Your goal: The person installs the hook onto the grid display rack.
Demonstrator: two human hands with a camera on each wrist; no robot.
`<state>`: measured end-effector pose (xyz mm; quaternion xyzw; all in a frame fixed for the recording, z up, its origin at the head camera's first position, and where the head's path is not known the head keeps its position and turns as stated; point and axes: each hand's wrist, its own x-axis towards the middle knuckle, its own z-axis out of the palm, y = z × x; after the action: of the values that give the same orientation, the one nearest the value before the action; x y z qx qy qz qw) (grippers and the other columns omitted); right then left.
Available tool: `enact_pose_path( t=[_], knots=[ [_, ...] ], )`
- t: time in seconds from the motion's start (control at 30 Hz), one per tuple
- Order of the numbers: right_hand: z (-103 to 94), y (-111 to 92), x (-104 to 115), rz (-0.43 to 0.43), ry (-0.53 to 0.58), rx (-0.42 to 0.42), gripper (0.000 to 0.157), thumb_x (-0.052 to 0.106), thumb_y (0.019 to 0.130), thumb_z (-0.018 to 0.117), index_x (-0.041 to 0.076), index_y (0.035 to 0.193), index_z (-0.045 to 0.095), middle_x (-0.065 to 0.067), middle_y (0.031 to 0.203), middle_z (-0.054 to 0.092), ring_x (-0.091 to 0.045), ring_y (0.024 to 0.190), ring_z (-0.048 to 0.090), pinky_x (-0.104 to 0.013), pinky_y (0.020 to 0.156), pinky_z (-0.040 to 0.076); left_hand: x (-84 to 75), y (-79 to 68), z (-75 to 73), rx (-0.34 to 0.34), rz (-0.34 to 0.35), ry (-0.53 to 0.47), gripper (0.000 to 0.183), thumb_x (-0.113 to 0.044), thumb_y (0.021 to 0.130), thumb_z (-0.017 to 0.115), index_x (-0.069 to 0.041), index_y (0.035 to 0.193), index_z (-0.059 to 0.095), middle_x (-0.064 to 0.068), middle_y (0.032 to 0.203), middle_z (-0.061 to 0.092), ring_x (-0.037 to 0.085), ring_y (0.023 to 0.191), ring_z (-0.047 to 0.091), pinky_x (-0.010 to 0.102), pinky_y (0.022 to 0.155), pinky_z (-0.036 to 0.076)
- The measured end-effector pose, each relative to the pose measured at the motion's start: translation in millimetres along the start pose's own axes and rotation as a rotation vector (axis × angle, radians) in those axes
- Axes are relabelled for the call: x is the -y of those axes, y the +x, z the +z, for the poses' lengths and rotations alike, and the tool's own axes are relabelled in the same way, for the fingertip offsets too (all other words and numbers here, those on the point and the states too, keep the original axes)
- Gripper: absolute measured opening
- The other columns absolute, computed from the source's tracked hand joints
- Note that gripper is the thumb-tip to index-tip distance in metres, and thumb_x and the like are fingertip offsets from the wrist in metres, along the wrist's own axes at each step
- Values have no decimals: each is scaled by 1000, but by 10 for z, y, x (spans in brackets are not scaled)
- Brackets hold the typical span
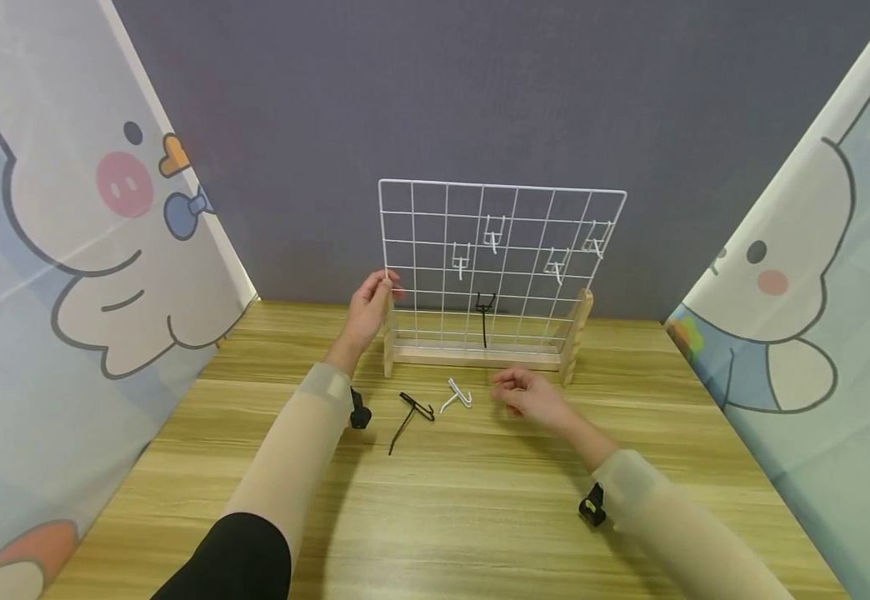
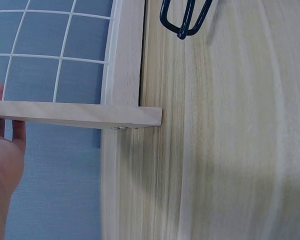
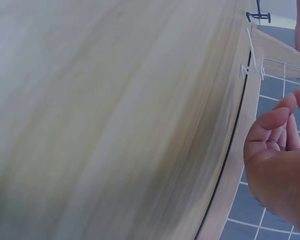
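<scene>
My left hand point(image 1: 366, 310) grips the top of the left wooden post point(image 1: 388, 337) of a stand that holds a white wire grid panel point(image 1: 502, 185). In the left wrist view the thumb and fingers lie on opposite sides of that post point(image 2: 75, 112). My right hand point(image 1: 532, 398), fingers loosely curled and holding nothing, hovers over the table before the stand's base. Left of it lie a loose white hook point(image 1: 456, 395) and a longer loose black hook point(image 1: 414, 406). One black hook point(image 1: 484, 308) hangs low on the grid, with several white hooks point(image 1: 492, 239) higher up.
The stand's wooden base bar point(image 1: 476, 358) and right post point(image 1: 577, 333) rest on a wood-grain table point(image 1: 442, 517). A dark grey panel point(image 1: 405, 92) rises behind it. Cartoon-printed sheets point(image 1: 67, 267) flank both sides.
</scene>
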<state>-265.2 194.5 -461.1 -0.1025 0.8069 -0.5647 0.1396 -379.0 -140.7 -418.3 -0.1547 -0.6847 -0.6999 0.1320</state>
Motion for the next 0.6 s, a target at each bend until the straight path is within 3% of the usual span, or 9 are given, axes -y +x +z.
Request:
enact_pose_path(
  t=[0.13,0.27,0.6],
  knots=[
    [74,61,-24,-2,9,24,38,7,105,70,-11,138,62,-11,110,71,-12,72,57,-23,61,46,0,-1,-2,1,7,4,38,-21,119,45,10,137,56,19,115,69,39,116,71,52,124,45],
    [141,111,-43,2,26,50,39,6,104,71,-13,137,61,-9,109,72,-12,74,60,-21,61,47,-3,-3,2,-5,7,9,38,-20,120,45,11,138,55,28,118,69,28,110,72,50,122,46],
    [246,203,-45,38,3,69,40,7,100,77,-8,135,64,-14,113,73,-14,81,63,-23,65,50,-8,-7,7,-5,6,-5,40,-21,120,44,13,138,53,42,126,62,58,125,64,54,125,44]
  ],
)
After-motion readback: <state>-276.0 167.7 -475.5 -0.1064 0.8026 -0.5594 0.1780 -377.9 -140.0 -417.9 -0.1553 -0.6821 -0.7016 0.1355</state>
